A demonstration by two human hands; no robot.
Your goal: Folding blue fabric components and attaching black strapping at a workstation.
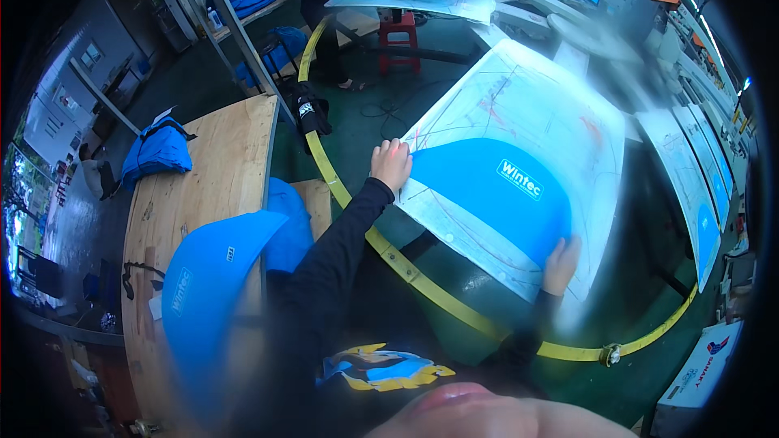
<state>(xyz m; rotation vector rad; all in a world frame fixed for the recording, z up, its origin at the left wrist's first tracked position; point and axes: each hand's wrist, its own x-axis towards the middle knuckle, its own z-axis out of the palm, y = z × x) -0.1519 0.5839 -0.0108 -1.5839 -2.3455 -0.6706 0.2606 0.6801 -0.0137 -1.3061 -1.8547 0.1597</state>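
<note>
A curved blue fabric piece [487,182] with a printed white-edged label lies over the near part of a white board [527,101] covered in pen lines and reddish smudges. At the piece's left tip, my left hand [392,164] is closed, its fingers pinching the corner beside the board's edge. My right hand [561,266] grips the piece's lower right end, thumb and fingers close together and slightly blurred. Between the two hands the fabric lies fairly flat. Its label faces up.
A yellow curved rail [389,255] runs below the board. On the left, a wooden table [207,146] carries another blue piece [215,268] and a blue bundle [158,146]. More boards [677,154] stand right. A co-worker [324,0] handles blue material beyond, near a red stool [398,42].
</note>
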